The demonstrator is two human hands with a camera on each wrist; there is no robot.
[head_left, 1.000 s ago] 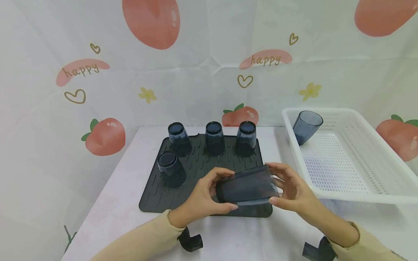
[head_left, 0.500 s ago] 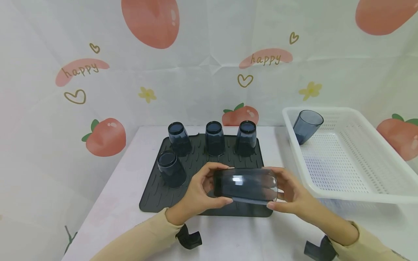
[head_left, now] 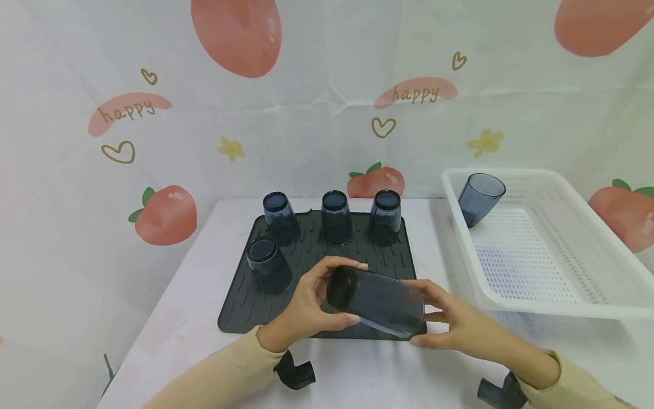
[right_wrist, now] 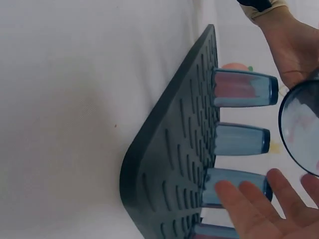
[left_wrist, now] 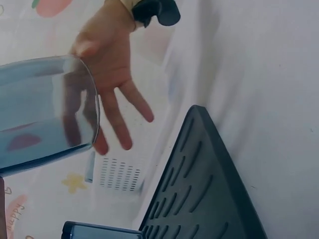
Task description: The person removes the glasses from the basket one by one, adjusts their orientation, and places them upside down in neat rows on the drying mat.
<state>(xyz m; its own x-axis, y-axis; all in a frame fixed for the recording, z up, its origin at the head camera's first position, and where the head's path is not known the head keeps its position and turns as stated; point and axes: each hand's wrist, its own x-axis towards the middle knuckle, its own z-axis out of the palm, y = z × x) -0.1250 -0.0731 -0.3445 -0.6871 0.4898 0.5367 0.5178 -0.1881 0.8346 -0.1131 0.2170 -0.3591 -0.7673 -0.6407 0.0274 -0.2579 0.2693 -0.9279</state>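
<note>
A blue-grey drinking glass [head_left: 385, 301] is held on its side above the near part of a dark drying mat [head_left: 306, 321]. My left hand [head_left: 311, 304] grips it around the dark base end. At the rim end, my right hand [head_left: 452, 318] holds it between thumb and index finger, while the other fingers stretch out, as the left wrist view shows. The glass [left_wrist: 40, 112] has nothing visible inside. Several upside-down glasses stand on the mat: a back row with a left [head_left: 281, 218], middle [head_left: 336, 218] and right one [head_left: 385, 218], plus another [head_left: 268, 267] at front left.
To the right stands a white perforated plastic basket [head_left: 511, 304] with one glass [head_left: 479, 199] leaning in its back left corner. The table [head_left: 368, 375] has a white cover. Behind it hangs a printed cloth [head_left: 306, 130]. Each wrist bears a black mount.
The held glass has turned: its rim end swings down and nearer, and its base now faces up more. My right hand has lowered with the rim. The standing glasses have not moved.
</note>
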